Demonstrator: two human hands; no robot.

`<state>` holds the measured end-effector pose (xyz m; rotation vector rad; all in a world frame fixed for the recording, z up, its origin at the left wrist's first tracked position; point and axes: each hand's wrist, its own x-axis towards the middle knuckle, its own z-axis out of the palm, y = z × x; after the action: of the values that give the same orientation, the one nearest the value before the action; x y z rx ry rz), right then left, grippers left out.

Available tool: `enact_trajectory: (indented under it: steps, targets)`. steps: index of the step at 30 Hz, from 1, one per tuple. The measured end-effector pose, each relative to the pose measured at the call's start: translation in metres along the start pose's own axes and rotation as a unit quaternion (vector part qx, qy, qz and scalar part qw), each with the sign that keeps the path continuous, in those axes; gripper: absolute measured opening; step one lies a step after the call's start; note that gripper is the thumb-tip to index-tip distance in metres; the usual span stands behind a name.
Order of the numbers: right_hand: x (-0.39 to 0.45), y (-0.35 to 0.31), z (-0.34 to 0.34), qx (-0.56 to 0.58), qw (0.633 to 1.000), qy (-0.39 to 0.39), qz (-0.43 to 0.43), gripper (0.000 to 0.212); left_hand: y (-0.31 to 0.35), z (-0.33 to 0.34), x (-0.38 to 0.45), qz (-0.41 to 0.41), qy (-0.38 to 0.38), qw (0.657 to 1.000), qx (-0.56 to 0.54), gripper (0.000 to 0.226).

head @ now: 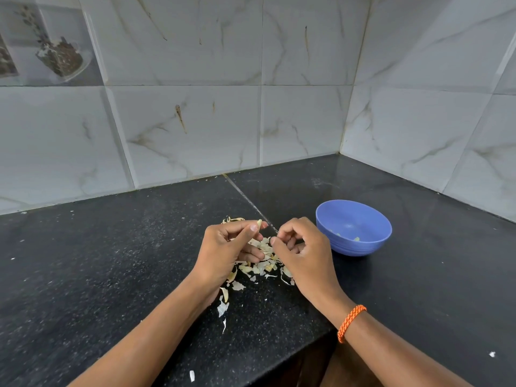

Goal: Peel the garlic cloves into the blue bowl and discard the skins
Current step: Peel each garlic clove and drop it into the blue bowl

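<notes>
I see one garlic clove [259, 223] pinched between thumb and forefinger of the left hand [227, 248], held above the heap of skins [262, 262] on the dark surface [111, 261]. I judge it light, firm and slightly slick once bared, best held at the blunt end so the papery, brittle skin tears from the tip. The right hand [303, 251] has its fingers curled near the clove; whether it nips a scrap of skin I cannot tell. One blue bowl [353, 227] stands just right of the hands, with at least two pale pieces inside. The skins are too many to count, scattered toward the near edge.
</notes>
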<state>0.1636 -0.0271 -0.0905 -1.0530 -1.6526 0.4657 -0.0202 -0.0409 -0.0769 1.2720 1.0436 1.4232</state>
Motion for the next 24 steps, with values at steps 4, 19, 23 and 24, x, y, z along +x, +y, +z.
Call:
enact_trajectory:
  steps: [4,19,23,24]
  targets:
    - [0.001,0.000,-0.002,0.052,0.997,-0.046,0.038,0.024,0.001,-0.002,0.000,-0.010,0.003,1.000,-0.010,0.021]
    - [0.000,-0.008,-0.003,0.093,0.995,-0.022,-0.005,0.036,-0.003,0.003,0.004,0.061,-0.023,0.987,0.150,0.020]
    - [-0.001,-0.008,-0.003,0.119,0.993,-0.007,0.005,0.034,-0.004,0.002,0.004,0.071,0.019,0.987,0.145,0.009]
    - [-0.002,-0.009,-0.003,0.120,0.993,-0.004,0.004,0.034,-0.003,0.001,0.004,0.073,0.026,0.986,0.149,0.005]
